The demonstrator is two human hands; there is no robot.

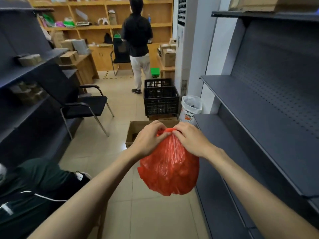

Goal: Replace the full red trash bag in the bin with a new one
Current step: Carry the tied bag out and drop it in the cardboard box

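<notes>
Light: bright, even, indoor; source unseen
Shadows: faint, soft on the floor [146, 213]
Distortion: wide-angle bending at the edges
Blur: left shelving [25, 69] soft

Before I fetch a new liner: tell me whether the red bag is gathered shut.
Gathered shut: both hands pinch the red bag's neck.

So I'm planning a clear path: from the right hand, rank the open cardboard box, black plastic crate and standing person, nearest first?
1. Open cardboard box, just beyond the right hand.
2. Black plastic crate, farther ahead on the floor.
3. Standing person, far end by the shelves.
</notes>
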